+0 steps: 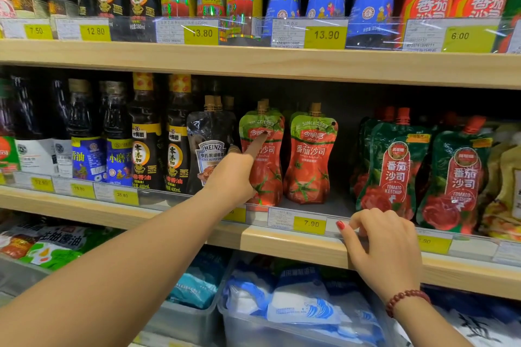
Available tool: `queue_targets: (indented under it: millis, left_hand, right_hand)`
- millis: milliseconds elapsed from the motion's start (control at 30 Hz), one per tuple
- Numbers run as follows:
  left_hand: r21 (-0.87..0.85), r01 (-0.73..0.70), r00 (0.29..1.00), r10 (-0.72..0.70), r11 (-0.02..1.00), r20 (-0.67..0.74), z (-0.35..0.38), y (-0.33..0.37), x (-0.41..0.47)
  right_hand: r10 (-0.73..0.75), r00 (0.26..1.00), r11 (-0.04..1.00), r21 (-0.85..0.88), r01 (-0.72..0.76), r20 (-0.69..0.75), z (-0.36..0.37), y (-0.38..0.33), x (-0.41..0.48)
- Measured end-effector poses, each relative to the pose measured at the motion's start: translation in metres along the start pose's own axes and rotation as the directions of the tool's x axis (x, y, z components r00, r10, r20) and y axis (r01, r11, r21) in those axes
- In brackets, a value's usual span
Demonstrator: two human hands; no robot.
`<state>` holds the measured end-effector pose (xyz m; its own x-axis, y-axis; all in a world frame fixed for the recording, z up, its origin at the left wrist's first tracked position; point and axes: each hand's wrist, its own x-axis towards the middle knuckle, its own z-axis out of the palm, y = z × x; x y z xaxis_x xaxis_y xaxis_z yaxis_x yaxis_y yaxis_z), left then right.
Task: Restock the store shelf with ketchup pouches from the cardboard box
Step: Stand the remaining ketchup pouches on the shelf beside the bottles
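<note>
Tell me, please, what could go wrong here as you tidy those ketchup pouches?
The left hand pokes one red pouch near its top; it could tip backward. The right hand rests on the shelf edge by the price tag, which might get knocked loose.

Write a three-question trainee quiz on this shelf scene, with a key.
1. True or false: the left hand holds a ketchup pouch.
2. Which price tag sits on the rail below the red ketchup pouches? A) 7.90 B) 6.00 C) 13.80
3. Fill in: the right hand rests on the middle shelf's ____ edge.

Key:
1. False; its index finger only points at a red pouch.
2. A, the 7.90 tag.
3. Front.
</note>
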<state>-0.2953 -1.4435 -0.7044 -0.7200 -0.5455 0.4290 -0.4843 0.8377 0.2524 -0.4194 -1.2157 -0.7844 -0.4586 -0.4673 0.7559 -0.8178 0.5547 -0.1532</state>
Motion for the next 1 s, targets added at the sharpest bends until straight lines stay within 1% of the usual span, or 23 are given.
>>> queue_targets:
  millis: [133,233,333,400,500,567,667,733,767,833,900,933,967,1000]
  left_hand:
    - [-0.082,-0.007,0.997,0.0,0.997,-0.081,-0.004,-0.001,-0.01]
    - [-0.172,-0.07,0.989,0.045,0.983,-0.143,-0.01,-0.004,-0.025]
    - [-0.169,-0.133,0.975,0.097,0.977,-0.201,-0.013,-0.009,-0.052]
    - [-0.169,-0.164,0.97,0.128,0.972,-0.206,-0.011,-0.01,-0.077]
    - [-0.179,-0.196,0.975,0.172,0.964,-0.14,0.002,-0.014,-0.122]
    - [-0.161,-0.163,0.986,0.157,0.973,-0.051,0.016,-0.021,-0.153]
    - [-0.078,-0.064,0.989,0.074,0.995,0.125,0.043,-0.037,-0.198]
    - [-0.001,-0.006,0.968,0.006,1.0,0.25,0.061,-0.046,-0.225]
    - [0.024,0.01,0.955,-0.016,1.0,0.296,0.07,-0.05,-0.238]
    - [0.073,0.02,0.932,-0.045,0.997,0.36,0.086,-0.058,-0.257]
    - [0.11,0.038,0.916,-0.079,0.993,0.393,0.1,-0.064,-0.273]
    - [0.112,0.063,0.909,-0.103,0.992,0.404,0.107,-0.065,-0.28]
    - [0.105,0.088,0.905,-0.124,0.99,0.407,0.114,-0.067,-0.286]
    - [0.09,0.11,0.906,-0.137,0.99,0.4,0.12,-0.069,-0.292]
  right_hand:
    - [-0.006,1.0,1.0,-0.01,0.006,-0.004,-0.001,0.001,0.002]
    - [-0.016,1.0,1.0,-0.003,0.016,-0.019,-0.001,0.001,0.003]
    - [-0.028,0.999,1.0,0.006,0.029,-0.03,-0.003,0.001,0.005]
    - [-0.03,0.999,0.999,0.012,0.03,-0.011,-0.005,-0.001,0.007]
    - [-0.032,0.999,0.999,0.02,0.031,0.044,-0.009,-0.002,0.009]
    - [-0.048,0.996,0.997,0.062,0.044,0.07,-0.014,-0.002,0.008]
    - [-0.114,0.993,0.981,0.162,0.107,0.035,-0.021,-0.003,-0.01]
    - [-0.138,0.99,0.962,0.24,0.132,0.008,-0.023,-0.006,-0.04]
    - [-0.137,0.99,0.95,0.287,0.127,0.016,-0.023,-0.007,-0.061]
    - [-0.108,0.991,0.924,0.376,0.071,0.078,-0.018,-0.009,-0.11]
    - [-0.042,0.974,0.893,0.446,-0.062,0.221,-0.011,-0.01,-0.163]
    - [-0.006,0.949,0.877,0.459,-0.146,0.314,-0.007,-0.008,-0.188]
    - [0.034,0.909,0.859,0.453,-0.239,0.415,-0.003,-0.007,-0.212]
    - [0.08,0.851,0.837,0.428,-0.34,0.52,0.001,-0.005,-0.234]
